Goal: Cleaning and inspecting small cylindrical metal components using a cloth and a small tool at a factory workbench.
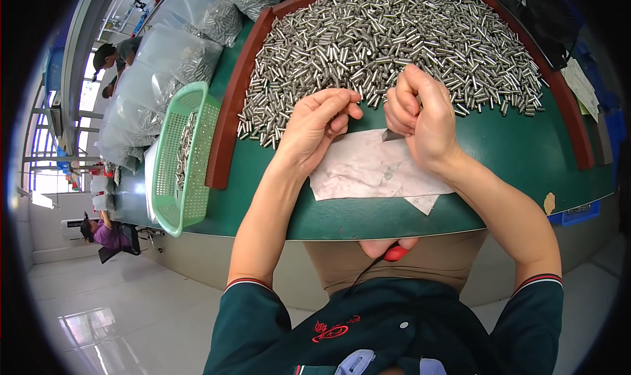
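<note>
A wide heap of short, shiny metal pins (394, 40) covers the far part of the green tabletop. My left hand (319, 126) is raised at the heap's near edge, its fingers curled in and thumb pressed to the forefinger; anything between them is hidden. To its right, my right hand (424, 118) is closed like a fist, and a small dark grey pointed piece (392, 136) shows below its fingers. What that piece is, I cannot tell. Under both hands lies a creased, smudged pale pink cloth (368, 168).
Red-brown rails (238, 112) border the heap. A light green basket (205, 141) holding some pins stands at the left, beside several clear bags (177, 49) of pins. A black fan (551, 13) is at the far right. Other people work at the far left.
</note>
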A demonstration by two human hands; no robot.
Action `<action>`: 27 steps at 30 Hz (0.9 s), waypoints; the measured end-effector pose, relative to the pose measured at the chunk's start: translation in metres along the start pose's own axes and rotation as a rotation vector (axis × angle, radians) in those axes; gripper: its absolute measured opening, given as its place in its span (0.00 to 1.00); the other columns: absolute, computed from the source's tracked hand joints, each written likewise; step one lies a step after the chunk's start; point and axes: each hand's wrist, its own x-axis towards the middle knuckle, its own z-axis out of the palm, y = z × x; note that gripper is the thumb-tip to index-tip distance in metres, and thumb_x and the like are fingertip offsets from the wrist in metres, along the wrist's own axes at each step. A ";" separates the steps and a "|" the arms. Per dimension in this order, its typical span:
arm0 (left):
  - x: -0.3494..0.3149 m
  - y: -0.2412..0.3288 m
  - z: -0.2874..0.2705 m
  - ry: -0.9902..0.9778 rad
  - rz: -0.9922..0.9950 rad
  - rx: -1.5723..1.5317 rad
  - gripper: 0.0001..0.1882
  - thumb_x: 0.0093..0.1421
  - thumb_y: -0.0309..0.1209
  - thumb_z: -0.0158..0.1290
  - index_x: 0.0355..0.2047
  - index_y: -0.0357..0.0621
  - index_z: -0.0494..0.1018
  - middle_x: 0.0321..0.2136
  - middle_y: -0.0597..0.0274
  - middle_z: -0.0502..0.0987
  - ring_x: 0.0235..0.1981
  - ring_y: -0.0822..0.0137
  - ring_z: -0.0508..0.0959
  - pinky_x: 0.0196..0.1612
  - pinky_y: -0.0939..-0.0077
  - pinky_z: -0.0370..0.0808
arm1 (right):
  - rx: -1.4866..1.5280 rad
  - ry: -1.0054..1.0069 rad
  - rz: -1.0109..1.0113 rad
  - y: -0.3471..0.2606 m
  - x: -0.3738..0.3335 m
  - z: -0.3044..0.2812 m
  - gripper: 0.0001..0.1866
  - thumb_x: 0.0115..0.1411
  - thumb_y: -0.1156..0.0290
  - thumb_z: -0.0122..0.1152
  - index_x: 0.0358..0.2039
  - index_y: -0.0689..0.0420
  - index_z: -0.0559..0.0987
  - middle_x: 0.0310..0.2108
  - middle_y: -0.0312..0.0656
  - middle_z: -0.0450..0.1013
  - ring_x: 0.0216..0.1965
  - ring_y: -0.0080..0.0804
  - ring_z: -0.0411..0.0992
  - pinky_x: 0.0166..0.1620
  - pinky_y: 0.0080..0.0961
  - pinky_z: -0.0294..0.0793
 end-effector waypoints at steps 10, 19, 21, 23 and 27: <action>0.000 -0.003 -0.014 -0.237 -0.105 -0.272 0.13 0.60 0.33 0.42 0.39 0.36 0.66 0.16 0.71 0.61 0.18 0.80 0.59 0.22 0.87 0.57 | -0.014 -0.008 0.003 -0.001 0.000 -0.001 0.21 0.59 0.64 0.36 0.10 0.53 0.55 0.06 0.30 0.50 0.08 0.16 0.44 0.12 0.16 0.43; 0.000 -0.004 -0.012 -0.188 -0.153 -0.426 0.11 0.56 0.25 0.48 0.40 0.37 0.66 0.27 0.62 0.68 0.24 0.77 0.65 0.30 0.85 0.64 | 0.001 0.004 0.004 0.000 0.001 0.000 0.21 0.59 0.64 0.36 0.10 0.53 0.55 0.06 0.30 0.50 0.08 0.15 0.44 0.12 0.16 0.43; 0.000 -0.005 -0.012 -0.201 -0.150 -0.421 0.11 0.55 0.25 0.48 0.39 0.37 0.66 0.29 0.60 0.70 0.25 0.76 0.67 0.30 0.85 0.64 | -0.002 0.003 0.003 0.000 0.001 0.000 0.21 0.59 0.64 0.36 0.10 0.53 0.55 0.06 0.30 0.50 0.08 0.15 0.44 0.12 0.16 0.43; -0.001 -0.004 -0.008 -0.139 -0.144 -0.342 0.11 0.54 0.25 0.50 0.38 0.38 0.67 0.27 0.60 0.72 0.24 0.77 0.67 0.29 0.86 0.64 | -0.004 0.003 0.002 0.000 0.001 -0.001 0.21 0.59 0.64 0.36 0.10 0.53 0.55 0.06 0.30 0.50 0.08 0.15 0.44 0.12 0.16 0.43; -0.008 0.001 0.000 -0.094 -0.029 0.161 0.08 0.55 0.29 0.49 0.33 0.37 0.69 0.17 0.68 0.71 0.18 0.81 0.66 0.23 0.89 0.63 | -0.027 0.010 0.015 -0.001 -0.001 0.000 0.21 0.60 0.63 0.35 0.10 0.52 0.55 0.06 0.30 0.49 0.09 0.16 0.42 0.13 0.17 0.42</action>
